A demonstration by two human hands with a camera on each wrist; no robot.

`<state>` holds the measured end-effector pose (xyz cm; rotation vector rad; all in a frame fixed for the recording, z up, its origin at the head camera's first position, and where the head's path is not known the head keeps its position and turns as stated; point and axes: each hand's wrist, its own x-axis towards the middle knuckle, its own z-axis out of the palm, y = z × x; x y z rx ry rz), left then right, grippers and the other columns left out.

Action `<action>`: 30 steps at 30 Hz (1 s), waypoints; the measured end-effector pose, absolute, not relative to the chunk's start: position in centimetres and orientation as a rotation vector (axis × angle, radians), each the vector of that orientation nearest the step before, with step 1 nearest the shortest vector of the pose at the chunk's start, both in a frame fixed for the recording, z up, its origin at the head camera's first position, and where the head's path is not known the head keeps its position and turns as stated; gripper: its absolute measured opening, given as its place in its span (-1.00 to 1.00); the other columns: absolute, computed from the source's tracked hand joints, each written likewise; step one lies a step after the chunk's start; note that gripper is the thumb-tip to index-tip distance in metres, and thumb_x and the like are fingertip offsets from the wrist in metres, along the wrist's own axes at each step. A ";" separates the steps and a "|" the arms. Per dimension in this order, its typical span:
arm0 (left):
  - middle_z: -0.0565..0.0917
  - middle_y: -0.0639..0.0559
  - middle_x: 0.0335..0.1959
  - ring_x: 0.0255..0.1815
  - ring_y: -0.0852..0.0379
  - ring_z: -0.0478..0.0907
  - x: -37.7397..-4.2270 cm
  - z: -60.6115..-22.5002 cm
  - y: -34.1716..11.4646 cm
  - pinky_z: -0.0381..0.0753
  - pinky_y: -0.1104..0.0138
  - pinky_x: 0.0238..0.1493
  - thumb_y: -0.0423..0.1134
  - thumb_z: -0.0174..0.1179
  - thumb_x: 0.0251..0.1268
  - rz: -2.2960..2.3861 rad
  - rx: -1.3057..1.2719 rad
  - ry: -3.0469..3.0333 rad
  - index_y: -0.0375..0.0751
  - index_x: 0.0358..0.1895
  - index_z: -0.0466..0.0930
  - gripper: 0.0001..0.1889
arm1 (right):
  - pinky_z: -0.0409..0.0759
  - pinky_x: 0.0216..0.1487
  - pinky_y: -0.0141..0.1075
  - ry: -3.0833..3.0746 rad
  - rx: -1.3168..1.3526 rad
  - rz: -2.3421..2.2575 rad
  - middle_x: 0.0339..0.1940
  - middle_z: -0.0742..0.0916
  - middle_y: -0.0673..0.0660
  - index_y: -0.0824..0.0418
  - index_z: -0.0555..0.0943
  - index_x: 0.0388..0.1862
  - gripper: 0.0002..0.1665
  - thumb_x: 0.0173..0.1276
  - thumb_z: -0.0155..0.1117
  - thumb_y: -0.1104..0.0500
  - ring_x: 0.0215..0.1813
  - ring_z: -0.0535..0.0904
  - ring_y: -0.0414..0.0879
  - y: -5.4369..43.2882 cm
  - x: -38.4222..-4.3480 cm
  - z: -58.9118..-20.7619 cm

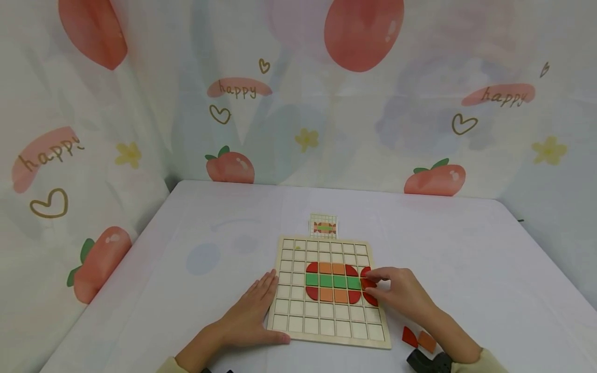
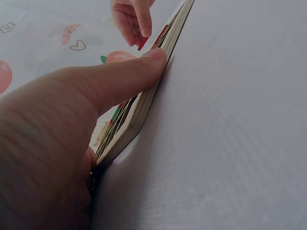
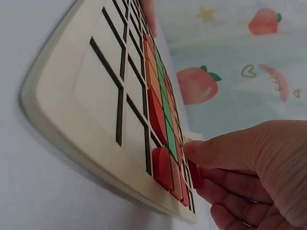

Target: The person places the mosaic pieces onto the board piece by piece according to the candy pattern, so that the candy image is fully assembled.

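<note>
A wooden grid board (image 1: pixel 326 344) lies on the table with red, orange and green tiles set in its cells. Green squares (image 1: pixel 326 280) run in a row between orange squares and red rounded corner tiles (image 1: pixel 312 293). My left hand (image 1: pixel 252 316) rests along the board's left side, fingers straight, with its thumb at the front edge. At the right column, my right hand (image 1: pixel 403 292) pinches a small red tile (image 3: pixel 194 174) between thumb and fingers. Right beside it, another red rounded tile (image 3: pixel 162 167) sits at the board's right edge.
A small pattern card (image 1: pixel 323 226) lies behind the board. Near my right forearm are a loose red tile (image 1: pixel 409 336) and an orange tile (image 1: pixel 426 342), close to the black wrist device (image 1: pixel 426 361). A printed curtain (image 1: pixel 298 103) stands around the white table.
</note>
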<state>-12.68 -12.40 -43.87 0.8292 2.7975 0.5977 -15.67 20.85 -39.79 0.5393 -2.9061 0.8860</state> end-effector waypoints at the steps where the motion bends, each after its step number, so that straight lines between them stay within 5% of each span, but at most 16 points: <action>1: -0.21 -0.08 0.47 0.45 0.05 -0.29 -12.7 -43.9 -12.4 -0.13 0.12 0.37 0.58 -0.08 -0.14 0.597 0.831 2.798 -0.33 0.44 -0.18 0.24 | 0.58 -0.17 -0.20 -2.897 0.556 0.895 -0.31 0.70 -0.06 0.23 0.69 -0.19 -0.69 0.03 0.45 0.24 -0.25 0.56 -0.17 20.7 -15.7 -39.7; 11: -0.20 -0.08 0.47 0.45 0.05 -0.28 -12.5 -43.7 -12.3 -0.13 0.12 0.37 0.58 -0.07 -0.13 0.602 0.823 2.787 -0.33 0.44 -0.17 0.23 | 0.58 -0.13 -0.18 -2.857 0.631 0.939 -0.22 0.71 0.09 0.31 0.68 -0.15 -0.64 0.02 0.45 0.25 -0.16 0.62 -0.07 18.9 -16.5 -39.6; 30: -0.21 -0.08 0.47 0.45 0.06 -0.30 -12.6 -43.7 -12.3 -0.13 0.12 0.37 0.58 -0.07 -0.13 0.612 0.826 2.787 -0.33 0.44 -0.18 0.23 | 0.60 -0.20 -0.24 -2.816 0.707 0.979 -0.25 0.71 0.04 0.27 0.68 -0.16 -0.67 0.05 0.44 0.22 -0.21 0.61 -0.13 15.5 -17.8 -39.5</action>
